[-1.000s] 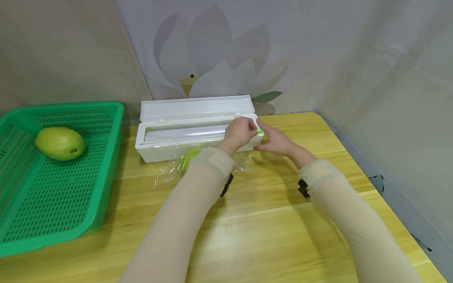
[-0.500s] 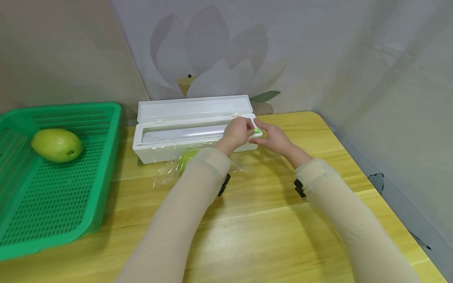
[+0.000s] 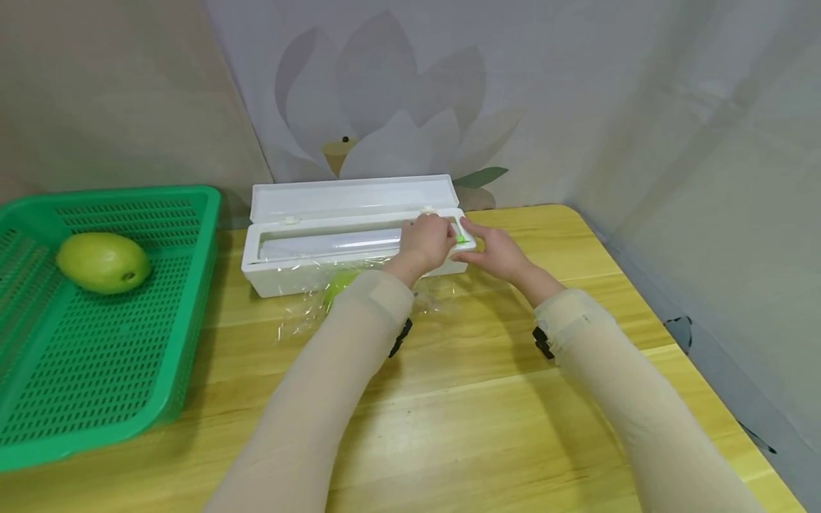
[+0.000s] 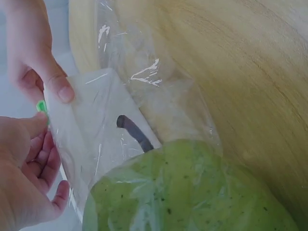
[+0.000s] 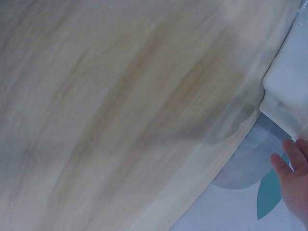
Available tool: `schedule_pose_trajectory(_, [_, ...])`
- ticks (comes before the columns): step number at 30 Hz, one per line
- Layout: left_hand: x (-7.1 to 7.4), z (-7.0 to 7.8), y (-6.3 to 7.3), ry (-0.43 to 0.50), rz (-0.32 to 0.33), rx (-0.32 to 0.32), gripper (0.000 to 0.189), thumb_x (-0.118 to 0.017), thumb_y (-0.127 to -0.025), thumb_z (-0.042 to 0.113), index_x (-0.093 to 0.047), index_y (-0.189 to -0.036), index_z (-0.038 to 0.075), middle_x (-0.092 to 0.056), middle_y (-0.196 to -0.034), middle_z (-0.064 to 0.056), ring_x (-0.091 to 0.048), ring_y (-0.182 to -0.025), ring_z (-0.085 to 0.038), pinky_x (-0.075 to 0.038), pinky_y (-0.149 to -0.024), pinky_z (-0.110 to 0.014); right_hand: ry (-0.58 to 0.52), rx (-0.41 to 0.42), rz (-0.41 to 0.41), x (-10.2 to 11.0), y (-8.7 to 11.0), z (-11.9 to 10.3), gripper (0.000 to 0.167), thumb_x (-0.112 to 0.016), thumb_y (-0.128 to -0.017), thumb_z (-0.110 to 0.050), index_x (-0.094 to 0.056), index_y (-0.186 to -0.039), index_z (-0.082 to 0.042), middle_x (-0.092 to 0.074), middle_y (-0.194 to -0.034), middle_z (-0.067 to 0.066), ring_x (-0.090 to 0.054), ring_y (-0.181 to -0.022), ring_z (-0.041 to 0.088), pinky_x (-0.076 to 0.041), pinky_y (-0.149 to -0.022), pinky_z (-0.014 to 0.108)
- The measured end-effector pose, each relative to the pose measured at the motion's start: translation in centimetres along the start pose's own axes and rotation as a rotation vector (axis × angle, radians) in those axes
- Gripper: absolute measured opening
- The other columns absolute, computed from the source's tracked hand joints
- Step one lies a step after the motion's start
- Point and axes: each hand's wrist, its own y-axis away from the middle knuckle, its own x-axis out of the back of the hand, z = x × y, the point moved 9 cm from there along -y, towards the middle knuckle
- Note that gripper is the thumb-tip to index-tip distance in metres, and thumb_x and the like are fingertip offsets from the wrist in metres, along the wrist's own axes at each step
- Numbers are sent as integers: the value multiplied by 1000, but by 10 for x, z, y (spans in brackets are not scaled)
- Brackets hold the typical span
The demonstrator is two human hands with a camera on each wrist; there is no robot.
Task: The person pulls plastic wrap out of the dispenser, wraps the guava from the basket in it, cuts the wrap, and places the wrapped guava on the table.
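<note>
A white cling film box (image 3: 276, 276) stands at the back of the table with its lid (image 3: 355, 198) up and a roll of film (image 3: 321, 244) inside. My left hand (image 3: 425, 241) pinches the small green slider (image 4: 42, 106) near the box's right end, thumb against it and fingers curled. Around that same end, my right hand (image 3: 500, 254) grips the box, its thumb on the front face in the left wrist view. Clear cling film (image 4: 159, 79) hangs from the box over a speckled green pear (image 4: 187, 187) with a dark stem. My left sleeve partly hides the pear in the head view.
To the left stands a green plastic basket (image 3: 169, 335) holding a yellow-green mango-like fruit (image 3: 104, 262). Behind the box hangs a cloth (image 3: 545, 85) with a flower print. The wooden table (image 3: 462, 427) ends at a slanting right edge.
My left hand and the green slider have shifted slightly left along the box. My right hand has moved a little inward on the box's end. The film and pear stay put.
</note>
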Motion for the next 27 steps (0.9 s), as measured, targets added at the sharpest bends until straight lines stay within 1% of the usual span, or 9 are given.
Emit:
schedule_pose_trajectory(1, [0,-2,0,-4,-2,2,25,-51,-96,31,-65,-114,20,-62,-119,3,-53,-115,-19,-37,-99,-38,2,2,1,-1,-1,0,74,-69,-84,-34,-35,-143,-7,-54,-129,22,-34,-51,15,-40,-68,31])
schedule_pose_trajectory(6, [2,-14,4,-17,-7,7,25,-51,-96,32,-66,-113,20,-63,-119,3,-53,-115,-20,-37,-99,-40,10,5,-2,-5,-4,1,74,-68,-84,-35,-34,-144,-6,-53,-131,22,-36,-55,17,-41,-74,33])
schedule_pose_trajectory(9, [5,-25,8,4,-7,12,24,-52,-95,31,-67,-110,20,-64,-116,4,-53,-113,-20,-36,-99,-41,17,-8,-12,-6,-6,4,75,-68,-85,-36,-32,-144,-6,-39,-144,19,-40,-65,22,-41,-79,35])
schedule_pose_trajectory(14, [5,-36,14,21,-7,13,24,-52,-96,32,-66,-110,19,-64,-115,3,-53,-113,-20,-36,-100,-42,21,-20,-22,-9,-7,7,76,-68,-85,-36,-32,-145,-6,-41,-142,22,-45,-73,26,-41,-79,36])
schedule_pose_trajectory(19, [5,-45,21,24,1,25,23,-53,-95,31,-66,-109,18,-64,-113,2,-53,-112,-21,-36,-99,-42,14,-30,-37,-14,-6,7,77,-67,-85,-38,-31,-145,-8,-41,-142,22,-51,-90,29,-43,-85,39])
schedule_pose_trajectory(20, [6,-48,22,24,0,26,23,-52,-95,31,-66,-109,18,-64,-113,2,-53,-112,-20,-36,-99,-42,14,-34,-42,-15,-6,7,77,-67,-85,-39,-30,-146,-8,-41,-143,22,-51,-89,29,-43,-86,39])
schedule_pose_trajectory(23, [10,-54,28,35,-6,22,23,-52,-96,30,-66,-109,17,-64,-114,1,-53,-112,-20,-35,-99,-42,12,-42,-48,-14,-5,7,78,-66,-85,-40,-29,-146,-9,-49,-135,25,-48,-78,24,-43,-86,38])
schedule_pose_trajectory(25, [15,-60,31,27,-1,15,23,-52,-96,29,-66,-109,17,-63,-115,0,-53,-112,-20,-35,-100,-43,16,-41,-45,-11,-5,8,78,-65,-85,-40,-28,-147,-10,-58,-115,26,-40,-62,20,-42,-81,36])
schedule_pose_trajectory(27, [20,-66,34,31,5,15,22,-52,-96,28,-66,-108,16,-63,-114,0,-53,-112,-21,-34,-101,-44,21,-40,-39,-9,-5,10,78,-65,-85,-40,-27,-147,-10,-59,-88,22,-29,-52,14,-41,-76,34])
